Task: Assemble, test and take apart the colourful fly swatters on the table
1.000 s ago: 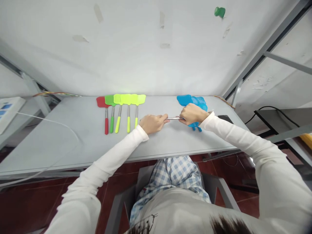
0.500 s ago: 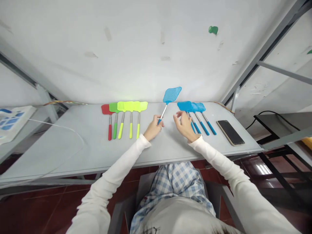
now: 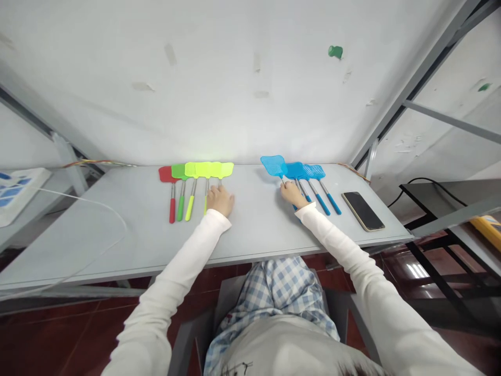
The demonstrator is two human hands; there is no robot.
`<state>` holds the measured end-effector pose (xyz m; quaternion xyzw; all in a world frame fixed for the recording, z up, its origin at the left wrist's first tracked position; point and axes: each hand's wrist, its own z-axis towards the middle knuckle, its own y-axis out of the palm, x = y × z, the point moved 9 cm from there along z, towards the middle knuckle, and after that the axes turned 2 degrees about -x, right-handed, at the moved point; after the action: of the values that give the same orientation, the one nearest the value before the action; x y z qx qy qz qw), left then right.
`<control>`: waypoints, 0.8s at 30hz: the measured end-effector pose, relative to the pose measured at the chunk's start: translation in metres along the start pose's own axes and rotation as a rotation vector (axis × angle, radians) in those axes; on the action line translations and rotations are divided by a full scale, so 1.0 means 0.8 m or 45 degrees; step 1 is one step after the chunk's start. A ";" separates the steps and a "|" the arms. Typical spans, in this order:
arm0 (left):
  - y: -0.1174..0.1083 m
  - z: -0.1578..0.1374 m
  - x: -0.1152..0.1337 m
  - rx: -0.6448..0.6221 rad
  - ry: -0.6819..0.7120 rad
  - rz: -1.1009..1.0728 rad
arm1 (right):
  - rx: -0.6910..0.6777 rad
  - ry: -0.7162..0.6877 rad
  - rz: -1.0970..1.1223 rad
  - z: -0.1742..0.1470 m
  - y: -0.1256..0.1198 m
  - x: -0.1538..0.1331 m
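Observation:
My right hand (image 3: 293, 194) is closed on the metal shaft of a blue fly swatter (image 3: 273, 165). That swatter's mesh head tilts up to the left and overlaps the row of other blue fly swatters (image 3: 321, 197) lying on the table. Over at the left, my left hand (image 3: 220, 201) has its fingers curled round the rightmost yellow fly swatter (image 3: 224, 169), hiding its handle. More yellow fly swatters (image 3: 190, 207), a green fly swatter (image 3: 180, 207) and a red fly swatter (image 3: 172, 210) lie side by side there, heads overlapping toward the wall.
A phone (image 3: 363, 211) rests on the grey table (image 3: 148, 245) to the right of the blue swatters. A white cable (image 3: 113, 209) curves across the left end. Behind the table rises a white wall (image 3: 211, 104); metal frame posts (image 3: 391, 120) flank it.
The blue fly swatter has passed from my left hand to my right hand and moved right, beside the other blue ones. My left hand has moved left onto the yellow fly swatter.

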<state>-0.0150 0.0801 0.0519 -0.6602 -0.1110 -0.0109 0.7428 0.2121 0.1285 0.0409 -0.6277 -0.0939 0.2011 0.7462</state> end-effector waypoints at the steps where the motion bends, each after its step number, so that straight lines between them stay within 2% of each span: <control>1: 0.004 0.007 -0.011 -0.026 -0.045 0.013 | -0.010 0.081 -0.040 0.002 0.002 0.005; 3: 0.011 0.017 -0.023 -0.077 -0.068 0.013 | -0.047 0.369 -0.037 0.000 0.008 0.023; 5: 0.014 0.021 -0.028 -0.117 -0.066 0.011 | -0.051 0.531 -0.056 -0.007 0.009 0.032; 10: 0.020 0.028 -0.039 -0.197 -0.105 0.043 | 0.106 0.591 -0.102 -0.022 -0.010 0.039; 12: 0.021 0.029 -0.037 -0.230 -0.082 0.046 | 0.178 0.559 -0.078 -0.028 -0.024 0.034; 15: 0.017 0.016 -0.017 -0.270 0.045 0.030 | 0.306 0.284 -0.042 -0.034 -0.054 -0.006; 19: -0.002 -0.026 0.034 -0.331 0.388 0.007 | 0.379 -0.329 -0.213 -0.047 -0.079 -0.093; 21: -0.022 -0.044 0.054 -0.263 0.532 0.044 | 0.328 -0.543 -0.330 -0.051 -0.076 -0.118; 24: -0.049 -0.057 0.068 -0.079 0.634 0.116 | 0.227 -0.682 -0.434 -0.047 -0.071 -0.121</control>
<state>0.0386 0.0374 0.0955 -0.6640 0.1055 -0.1431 0.7263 0.1501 0.0468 0.1000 -0.4600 -0.3727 0.2386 0.7698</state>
